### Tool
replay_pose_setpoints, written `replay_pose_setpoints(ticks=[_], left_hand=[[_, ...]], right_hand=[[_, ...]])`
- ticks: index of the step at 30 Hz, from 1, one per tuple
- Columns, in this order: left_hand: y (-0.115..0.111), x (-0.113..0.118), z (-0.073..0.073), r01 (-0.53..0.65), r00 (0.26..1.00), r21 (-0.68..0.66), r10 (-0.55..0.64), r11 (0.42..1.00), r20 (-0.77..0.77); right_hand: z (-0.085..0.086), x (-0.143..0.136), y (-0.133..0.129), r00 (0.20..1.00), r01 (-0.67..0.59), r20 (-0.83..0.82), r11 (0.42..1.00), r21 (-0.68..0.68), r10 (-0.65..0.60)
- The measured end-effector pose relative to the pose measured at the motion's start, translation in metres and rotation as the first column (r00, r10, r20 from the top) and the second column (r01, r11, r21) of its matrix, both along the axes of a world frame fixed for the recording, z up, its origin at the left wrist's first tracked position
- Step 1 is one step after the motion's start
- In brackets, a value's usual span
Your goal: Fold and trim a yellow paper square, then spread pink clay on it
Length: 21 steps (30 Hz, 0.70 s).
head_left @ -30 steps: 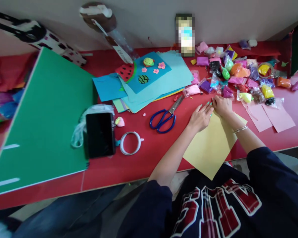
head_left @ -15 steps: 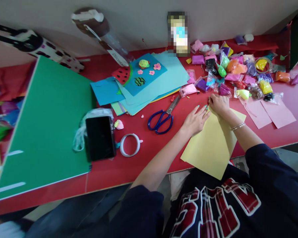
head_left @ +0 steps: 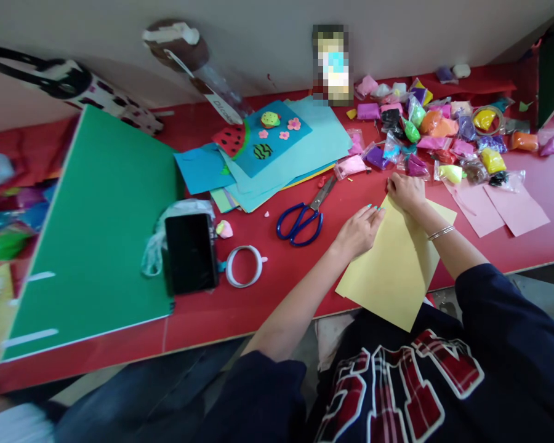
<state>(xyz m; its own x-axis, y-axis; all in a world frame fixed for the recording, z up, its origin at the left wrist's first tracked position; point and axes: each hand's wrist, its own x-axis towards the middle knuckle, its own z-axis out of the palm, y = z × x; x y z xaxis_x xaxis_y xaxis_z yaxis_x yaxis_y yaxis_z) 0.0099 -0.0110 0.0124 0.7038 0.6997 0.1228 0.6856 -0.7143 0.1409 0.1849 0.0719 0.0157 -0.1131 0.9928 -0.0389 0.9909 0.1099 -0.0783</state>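
Now the left hand sits a little lower along the left edge of the yellow paper, with a small gap between it and the right hand; a second ago the two nearly met at the far corner. The left is flat, fingers together and outstretched, resting by that edge and gripping nothing. The right stays curled over the far corner; whether its fingers pinch the paper, I cannot tell. The paper has turned slightly since then, its near corner now farther right, jutting past the edge of the red table above the lap. The scissors lie as before, left of the hands

The right fingertips and the paper's far tip are hidden. The phone by the wall is pixelated. At far left, the green board partly covers some packets, and a pale cloth below is blurred and cut off
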Motion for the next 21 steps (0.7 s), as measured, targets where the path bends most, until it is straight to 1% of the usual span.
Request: replay_pose_setpoints(ticks=[8, 14, 18, 21], left_hand=[[-0.028, -0.019, -0.004, 0.009, 1.0, 0.015, -0.009, 1.0, 0.003], [-0.06, -0.036, -0.007, -0.001, 1.0, 0.025, 0.001, 1.0, 0.01], [-0.082, -0.048, -0.006, -0.006, 1.0, 0.035, 0.006, 0.999, 0.008], [-0.097, -0.056, -0.005, -0.008, 1.0, 0.039, 0.008, 0.999, 0.003]], right_hand=[[0.001, 0.0, 0.0, 1.0, 0.003, 0.001, 1.0, 0.002, -0.003], [0.008, -0.001, -0.001, 1.0, 0.007, 0.012, 1.0, -0.016, -0.007], [0.013, -0.002, -0.002, 1.0, 0.008, 0.016, 1.0, -0.029, -0.008], [0.013, -0.002, -0.002, 1.0, 0.013, 0.018, 1.0, -0.022, -0.012]])
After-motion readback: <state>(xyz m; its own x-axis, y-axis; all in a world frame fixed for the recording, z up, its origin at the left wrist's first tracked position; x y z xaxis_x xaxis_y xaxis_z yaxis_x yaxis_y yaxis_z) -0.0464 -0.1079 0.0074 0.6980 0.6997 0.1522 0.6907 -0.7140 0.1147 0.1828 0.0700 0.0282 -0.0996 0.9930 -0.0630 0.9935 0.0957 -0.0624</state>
